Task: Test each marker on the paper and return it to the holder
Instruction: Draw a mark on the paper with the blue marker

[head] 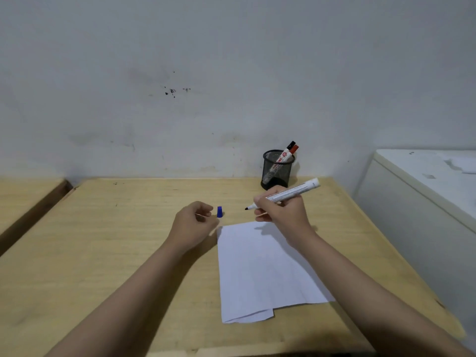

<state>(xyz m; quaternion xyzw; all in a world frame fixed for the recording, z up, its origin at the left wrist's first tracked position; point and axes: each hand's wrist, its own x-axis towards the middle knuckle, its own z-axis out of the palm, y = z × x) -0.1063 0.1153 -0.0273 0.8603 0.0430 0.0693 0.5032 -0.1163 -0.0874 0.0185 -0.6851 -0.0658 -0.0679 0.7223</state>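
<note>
My right hand point(282, 211) grips an uncapped white marker point(293, 192), its dark tip pointing left just above the far edge of the white paper point(262, 269). The marker's blue cap point(219, 212) stands upright on the wooden table, right beside the fingertips of my left hand point(194, 224). That hand is loosely curled, holds nothing, and sits just apart from the cap. A black mesh holder point(277, 170) stands at the back of the table with two capped markers, one black point(290, 145) and one red point(295, 148), leaning in it.
The wooden table point(128, 240) meets a stained white wall at the back. A second wooden surface point(23, 197) lies to the left across a gap. A white cabinet point(422, 197) stands close on the right.
</note>
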